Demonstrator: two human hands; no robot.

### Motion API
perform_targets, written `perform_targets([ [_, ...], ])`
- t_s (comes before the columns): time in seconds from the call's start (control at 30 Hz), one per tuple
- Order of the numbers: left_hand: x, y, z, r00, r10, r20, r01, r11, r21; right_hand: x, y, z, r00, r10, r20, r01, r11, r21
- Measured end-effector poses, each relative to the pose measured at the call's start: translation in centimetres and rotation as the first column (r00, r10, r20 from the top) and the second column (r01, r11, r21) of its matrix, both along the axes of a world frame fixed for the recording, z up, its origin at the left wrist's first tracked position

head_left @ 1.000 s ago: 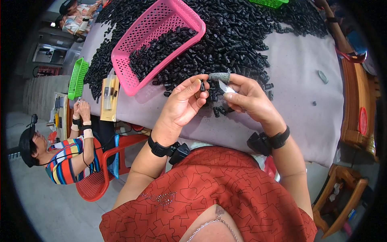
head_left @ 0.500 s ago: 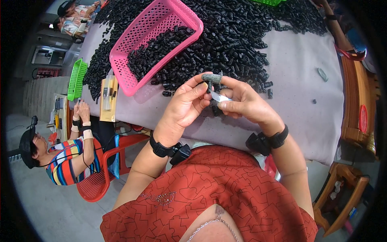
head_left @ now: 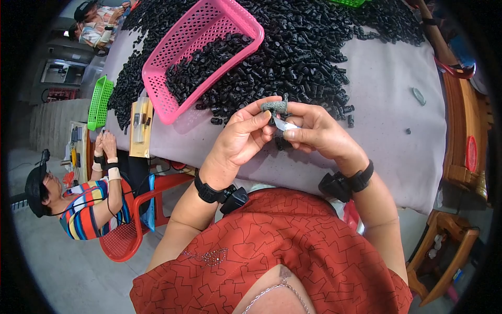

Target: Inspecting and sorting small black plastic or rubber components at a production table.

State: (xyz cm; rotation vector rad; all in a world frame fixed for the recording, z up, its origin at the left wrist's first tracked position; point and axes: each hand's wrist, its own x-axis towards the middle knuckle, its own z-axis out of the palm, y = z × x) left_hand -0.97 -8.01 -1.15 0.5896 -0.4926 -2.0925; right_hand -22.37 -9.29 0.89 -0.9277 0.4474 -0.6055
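Both my hands meet above the near edge of the cloth-covered table. My left hand [head_left: 236, 137] is closed, pinching a small black plastic part [head_left: 272, 119] mostly hidden by the fingers. My right hand [head_left: 325, 132] grips a small knife blade [head_left: 283, 124] between thumb and fingers, its tip against or very close to that part. A speckled grey sleeve [head_left: 274, 107] sits at the fingertips where the hands come together; which finger wears it, if any, I cannot tell. A large heap of similar black parts [head_left: 298, 63] spreads just beyond.
A pink basket [head_left: 157, 99] of black parts tilts on the heap. To its left are a green basket [head_left: 100, 103] and a yellow card with a clear tube [head_left: 140, 128]. A grey-green sleeve [head_left: 418, 96] lies on the right. Other people sit around the table.
The grey sleeve and fingertips have shifted and turned slightly, and the blade's angle has changed a little. Both hands stay in nearly the same place.
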Motion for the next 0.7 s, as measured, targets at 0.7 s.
perform_targets([
  [0.7, -0.3, 0.1, -0.2, 1.000, -0.013, -0.012, 0.013, 1.000, 0.015, 0.0, -0.4, -0.7, 1.000, 0.024, -0.008, -0.024, 1.000, 0.008],
])
